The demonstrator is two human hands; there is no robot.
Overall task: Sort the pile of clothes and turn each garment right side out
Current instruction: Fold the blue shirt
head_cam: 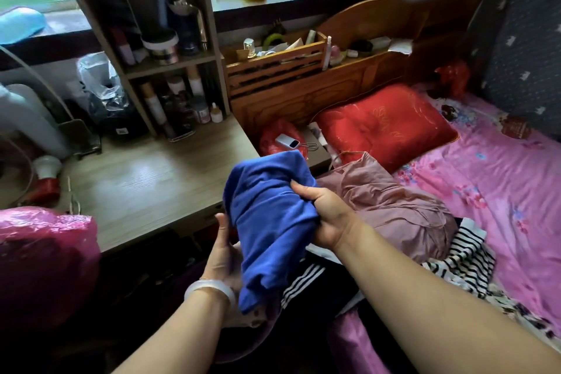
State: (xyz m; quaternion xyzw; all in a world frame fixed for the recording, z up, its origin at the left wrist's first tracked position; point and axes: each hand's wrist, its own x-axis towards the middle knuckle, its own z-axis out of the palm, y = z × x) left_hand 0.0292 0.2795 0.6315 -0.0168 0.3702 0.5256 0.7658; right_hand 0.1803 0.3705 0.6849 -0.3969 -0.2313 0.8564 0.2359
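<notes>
- The blue garment (270,222) is up off the bed, held between both hands in front of the person, above the rest of the pile and beside the edge of the wooden counter (142,191).
- It looks like a soft knit: limp, light, bunched into folds, drooping under its own weight at the lower end. Nothing fragile about it, and I'd judge it not slippery either; it should crumple and cling rather than slide.
- The right hand (328,215) has its grip closed on a gathered wad of the blue cloth near the middle of the bundle, thumb on top, fingers wrapped under and hidden by the fabric.
- The left hand (226,255), with a pale bangle (209,288) at the wrist, sits behind the lower part of the garment. Its palm and thumb touch the cloth, but the fabric covers the fingers, so I cannot tell whether that grip is closed or merely supporting.
- To turn it, I'd say the best hold is a hem or an opening; whether it is inside out I cannot tell, as it is too bunched.
- Still waiting on the bed (501,191): a dusty-pink garment (394,206), a black-and-white striped piece (464,258) and a dark item with white stripes (303,279) just under the blue one.
</notes>
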